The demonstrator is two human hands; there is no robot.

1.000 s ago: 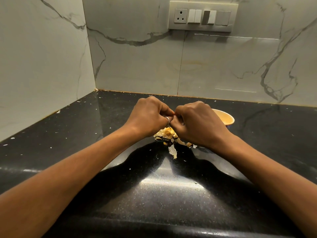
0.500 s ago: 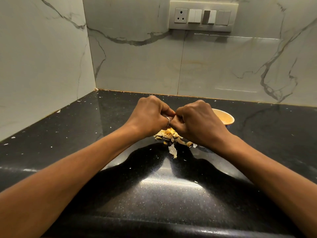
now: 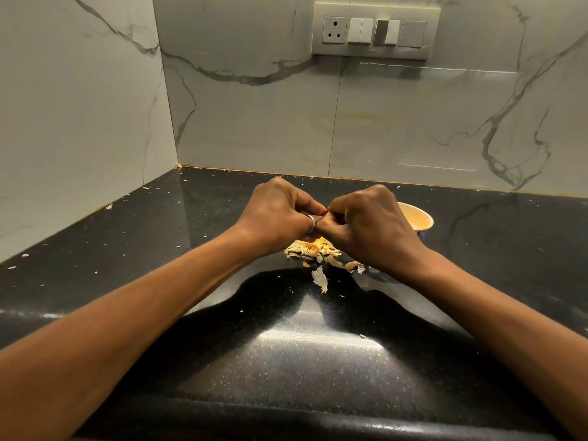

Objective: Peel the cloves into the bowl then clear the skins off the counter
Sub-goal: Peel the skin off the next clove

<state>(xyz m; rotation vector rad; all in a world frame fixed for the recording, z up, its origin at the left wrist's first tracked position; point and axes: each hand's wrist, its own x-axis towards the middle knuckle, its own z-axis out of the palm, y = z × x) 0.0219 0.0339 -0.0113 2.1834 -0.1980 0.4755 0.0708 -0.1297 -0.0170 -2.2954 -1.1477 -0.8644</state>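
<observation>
My left hand (image 3: pixel 280 214) and my right hand (image 3: pixel 370 224) meet knuckle to knuckle above the black counter (image 3: pixel 286 361), fingers curled inward. Their fingertips pinch something small between them, most likely a garlic clove, but the hands hide it. Directly under them lies a heap of pale yellow garlic skins (image 3: pixel 318 251). One longer white skin (image 3: pixel 319 279) lies a little nearer to me. A small cream bowl (image 3: pixel 418 218) stands just behind my right hand, mostly covered by it; its contents are out of sight.
Marble-look walls close the counter at the back and on the left, forming a corner (image 3: pixel 177 165). A switch panel with a socket (image 3: pixel 375 30) is mounted high on the back wall. Tiny white flecks of skin are scattered over the counter.
Both hands stay together over the skin heap, with only slight shifts of the fingers. The heap and the bowl have not moved.
</observation>
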